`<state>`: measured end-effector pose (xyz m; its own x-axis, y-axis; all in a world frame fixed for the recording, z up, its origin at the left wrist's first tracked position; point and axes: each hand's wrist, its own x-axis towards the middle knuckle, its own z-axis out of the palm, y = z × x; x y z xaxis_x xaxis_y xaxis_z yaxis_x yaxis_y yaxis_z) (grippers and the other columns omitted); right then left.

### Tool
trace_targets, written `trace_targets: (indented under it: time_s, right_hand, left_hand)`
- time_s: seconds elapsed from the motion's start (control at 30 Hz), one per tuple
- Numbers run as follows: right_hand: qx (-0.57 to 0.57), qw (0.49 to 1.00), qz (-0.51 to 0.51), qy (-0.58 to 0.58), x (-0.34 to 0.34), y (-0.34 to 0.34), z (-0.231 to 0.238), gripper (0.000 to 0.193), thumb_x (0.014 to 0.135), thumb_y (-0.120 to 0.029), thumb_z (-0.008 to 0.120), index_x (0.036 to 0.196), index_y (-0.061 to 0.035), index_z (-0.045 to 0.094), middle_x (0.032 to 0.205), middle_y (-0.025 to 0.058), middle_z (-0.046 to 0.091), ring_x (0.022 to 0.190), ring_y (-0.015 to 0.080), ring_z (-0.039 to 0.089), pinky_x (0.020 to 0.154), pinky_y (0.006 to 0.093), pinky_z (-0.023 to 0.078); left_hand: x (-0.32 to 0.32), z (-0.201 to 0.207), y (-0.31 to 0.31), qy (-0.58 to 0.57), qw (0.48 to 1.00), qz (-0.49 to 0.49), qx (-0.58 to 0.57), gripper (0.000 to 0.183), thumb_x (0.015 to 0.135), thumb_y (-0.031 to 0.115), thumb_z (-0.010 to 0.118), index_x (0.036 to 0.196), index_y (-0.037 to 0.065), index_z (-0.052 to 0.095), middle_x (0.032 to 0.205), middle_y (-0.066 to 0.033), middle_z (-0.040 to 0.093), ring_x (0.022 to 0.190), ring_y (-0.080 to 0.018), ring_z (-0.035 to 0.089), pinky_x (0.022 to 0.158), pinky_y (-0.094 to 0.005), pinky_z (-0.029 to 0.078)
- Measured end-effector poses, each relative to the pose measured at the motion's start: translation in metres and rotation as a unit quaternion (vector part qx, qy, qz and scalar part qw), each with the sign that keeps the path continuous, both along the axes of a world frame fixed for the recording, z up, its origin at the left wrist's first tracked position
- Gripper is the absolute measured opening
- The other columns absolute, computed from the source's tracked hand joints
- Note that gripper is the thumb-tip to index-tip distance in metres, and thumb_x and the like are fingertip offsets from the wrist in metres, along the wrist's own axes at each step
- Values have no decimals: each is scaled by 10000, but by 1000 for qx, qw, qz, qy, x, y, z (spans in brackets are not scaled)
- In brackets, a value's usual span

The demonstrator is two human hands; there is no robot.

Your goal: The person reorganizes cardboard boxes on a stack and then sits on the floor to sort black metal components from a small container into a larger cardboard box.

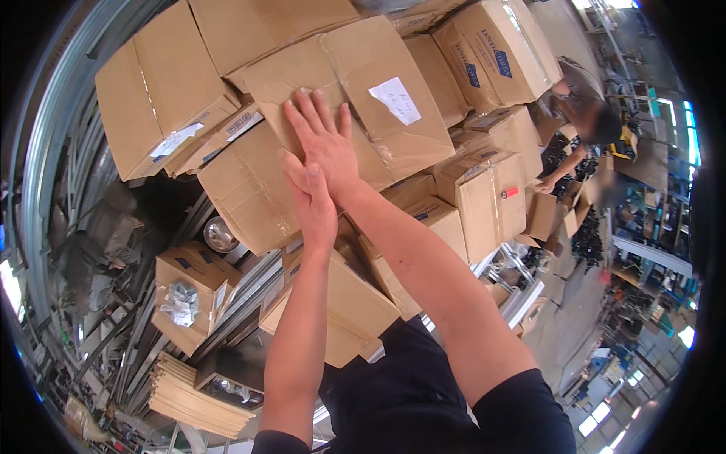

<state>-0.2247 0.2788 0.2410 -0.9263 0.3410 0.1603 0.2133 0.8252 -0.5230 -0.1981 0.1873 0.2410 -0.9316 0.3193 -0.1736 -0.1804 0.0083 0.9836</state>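
My right hand (325, 147) lies flat on a closed cardboard box (412, 140), its fingers spread. The box is dented along its taped seam and has a white paper label (395, 101). Close against the right wrist is my left hand (308, 198), fingers stretched out and seen edge-on. It is over a taped brown carton face (253, 189) just below; whether its palm touches the cardboard I cannot tell. Neither hand grips anything.
Cartons crowd around: a taped one (162, 87) at the left, others (491, 53) at the far right. A red object (510, 193) lies on a nearer carton (484, 219). Metal profiles (249, 295) run below left. At right another person (582, 106) bends over dark parts.
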Motion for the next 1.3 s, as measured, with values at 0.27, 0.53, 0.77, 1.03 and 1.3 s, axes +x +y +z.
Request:
trace_targets:
  time_s: [0.27, 0.53, 0.77, 1.03, 1.3]
  right_hand:
    - [-62, 968, -135, 202, 82, 142, 48, 336, 986, -319, 667, 1216, -81, 723, 1217, 128, 721, 1197, 329, 631, 1075, 466, 455]
    - [-423, 883, -204, 10, 152, 156, -2, 677, 945, -431, 702, 1430, 13, 537, 1271, 239, 702, 1220, 364, 663, 1037, 433, 507]
    - [-483, 863, -123, -79, 234, -20, 23, 1043, 909, -363, 734, 1605, 95, 106, 1389, 399, 534, 1263, 513, 585, 1070, 502, 501]
    - [-528, 806, -240, 120, 179, 5, -6, 1141, 879, -370, 783, 1616, 107, 53, 1663, 376, 149, 1564, 499, 173, 1277, 492, 208]
    - [-254, 966, -7, 46, 89, -45, 18, 865, 920, -306, 712, 1626, -39, 290, 1653, 370, 201, 1553, 530, 187, 1249, 659, 150]
  left_hand:
    - [-3, 3, 3, 4, 987, 40, -155, 723, 1065, 458, 588, 1542, -43, 377, 1475, -186, 551, 1348, -268, 526, 1140, -370, 393]
    - [-7, -2, 2, 22, 984, -3, -175, 679, 1053, 475, 612, 1489, -28, 480, 1424, -141, 610, 1279, -228, 571, 1100, -360, 423]
    - [-59, 38, -69, 79, 914, -86, -388, 518, 1110, 400, 521, 1316, -58, 648, 1220, -136, 731, 1086, -193, 658, 982, -352, 504]
    - [-96, -7, -94, 204, 879, -52, -428, 561, 1133, 400, 453, 1245, -108, 663, 1117, -156, 755, 968, -218, 665, 887, -356, 521]
    - [23, -97, -296, -147, 928, 15, -343, 476, 1116, 371, 508, 1345, -29, 630, 1181, -151, 732, 981, -298, 694, 902, -405, 553]
